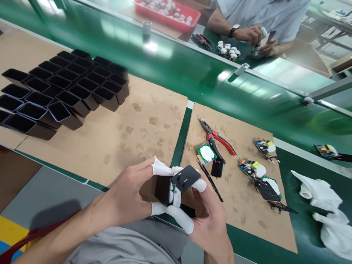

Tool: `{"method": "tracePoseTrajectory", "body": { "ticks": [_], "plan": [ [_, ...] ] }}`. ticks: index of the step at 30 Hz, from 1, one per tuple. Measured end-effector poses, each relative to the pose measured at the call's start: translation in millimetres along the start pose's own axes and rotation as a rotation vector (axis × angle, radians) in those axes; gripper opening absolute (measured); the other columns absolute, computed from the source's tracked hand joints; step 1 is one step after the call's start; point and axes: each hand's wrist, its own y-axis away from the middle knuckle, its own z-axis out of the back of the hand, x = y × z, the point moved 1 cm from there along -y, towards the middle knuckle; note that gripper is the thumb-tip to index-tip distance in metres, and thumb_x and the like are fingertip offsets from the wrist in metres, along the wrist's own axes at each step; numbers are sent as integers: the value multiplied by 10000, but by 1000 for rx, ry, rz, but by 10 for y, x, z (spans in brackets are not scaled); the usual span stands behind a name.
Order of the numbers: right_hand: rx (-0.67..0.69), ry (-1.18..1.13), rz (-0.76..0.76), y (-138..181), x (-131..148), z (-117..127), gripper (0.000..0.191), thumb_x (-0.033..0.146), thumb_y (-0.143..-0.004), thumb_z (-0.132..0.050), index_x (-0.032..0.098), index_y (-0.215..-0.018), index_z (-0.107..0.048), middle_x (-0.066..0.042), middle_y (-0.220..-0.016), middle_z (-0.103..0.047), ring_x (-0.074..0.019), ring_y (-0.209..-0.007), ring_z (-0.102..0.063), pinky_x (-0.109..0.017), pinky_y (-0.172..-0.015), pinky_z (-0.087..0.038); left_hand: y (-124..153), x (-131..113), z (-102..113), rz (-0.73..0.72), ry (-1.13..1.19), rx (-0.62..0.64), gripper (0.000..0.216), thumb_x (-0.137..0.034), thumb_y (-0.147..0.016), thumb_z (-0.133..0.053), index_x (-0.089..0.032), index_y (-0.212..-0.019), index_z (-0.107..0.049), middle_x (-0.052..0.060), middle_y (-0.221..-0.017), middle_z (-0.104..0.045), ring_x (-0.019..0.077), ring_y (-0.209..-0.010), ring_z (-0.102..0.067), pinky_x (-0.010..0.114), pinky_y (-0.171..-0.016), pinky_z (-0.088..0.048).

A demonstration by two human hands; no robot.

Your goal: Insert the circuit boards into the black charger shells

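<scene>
My left hand (121, 194), with white finger cots, is closed around a black plastic case (162, 190). At the case's open end, my right hand (209, 212), also in finger cots, grips a circuit board assembly (175, 194) with white filler on it. A black end plate (187, 178) with two metal plug pins is tilted above the opening, by my right fingers. The board appears partly inside the case; its far part is hidden. Close to my right hand lie black tweezers (210, 180), and beyond them a green board (206, 153) with a white patch.
Several open black cases (63, 82) stand upright at left on cardboard (143, 135). Red-handled pliers (217, 137), more circuit boards (253, 168) and white cloths (319, 190) lie to the right. Across the bench a co-worker's hands (253, 36) work near a red tray (189, 13).
</scene>
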Motion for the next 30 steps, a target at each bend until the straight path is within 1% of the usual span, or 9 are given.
{"method": "tracePoseTrajectory", "body": {
  "ticks": [6,10,13,16,19,21,23,26,30],
  "plan": [
    [-47,30,15,117,-97,-25,922,416,-913,-984,348,-1711,-528,-185,-1673,-649,-433,-1568,-622,-603,-1270,-562,-1,-87,34,3,-23,9,660,-217,-862,-995,-363,-1434,-701,-3,-1202,-775,192,-1055,-759,273,-915,-615],
    [-37,-61,45,58,21,-3,867,366,-919,-984,341,-1678,-567,-185,-1613,-698,-431,-1497,-685,-619,-1252,-583,30,-61,38,25,-62,-1,641,-158,-869,-964,-355,-1416,-695,13,-1236,-766,214,-1112,-755,297,-945,-610],
    [-93,-216,9,15,210,108,718,351,-979,-927,339,-1624,-612,-171,-1502,-762,-400,-1346,-785,-533,-1077,-714,61,0,51,55,-42,13,626,-108,-845,-955,-332,-1371,-701,23,-1243,-759,223,-1122,-760,309,-947,-606],
    [-138,-257,-49,4,355,238,703,423,-890,-995,282,-1512,-700,-183,-1347,-810,-420,-1127,-846,-524,-901,-761,84,47,49,94,35,15,634,-184,-829,-1004,-340,-1360,-695,19,-1257,-768,235,-1151,-763,330,-982,-606],
    [-88,-231,-49,-26,404,293,713,500,-822,-1032,264,-1435,-754,-179,-1263,-831,-442,-1084,-841,-584,-943,-745,93,72,24,103,74,25,628,-208,-844,-999,-330,-1376,-687,38,-1327,-778,260,-1221,-757,361,-1043,-604],
    [-64,-212,-23,-64,397,288,685,508,-853,-1009,276,-1445,-755,-175,-1271,-829,-429,-1098,-839,-563,-942,-748,97,88,9,67,81,19,617,-150,-858,-959,-320,-1387,-691,50,-1357,-780,268,-1238,-758,375,-1061,-604],
    [-40,-210,19,-103,377,268,642,439,-898,-988,309,-1477,-741,-154,-1285,-823,-397,-1108,-842,-522,-941,-752,103,104,3,24,81,8,640,-85,-844,-930,-317,-1393,-697,56,-1366,-781,274,-1248,-762,380,-1065,-607],
    [-14,-214,57,-136,336,246,683,343,-936,-961,354,-1562,-686,-135,-1376,-798,-392,-1221,-823,-537,-1052,-720,111,118,1,15,55,7,689,-39,-803,-934,-308,-1392,-701,60,-1346,-784,283,-1247,-766,382,-1062,-611],
    [23,-170,46,-138,311,235,764,371,-903,-988,380,-1593,-660,-133,-1455,-775,-422,-1321,-779,-620,-1169,-647,103,104,1,25,37,0,646,-106,-830,-964,-298,-1386,-697,50,-1299,-786,260,-1205,-772,363,-1049,-611]
  ]
}}
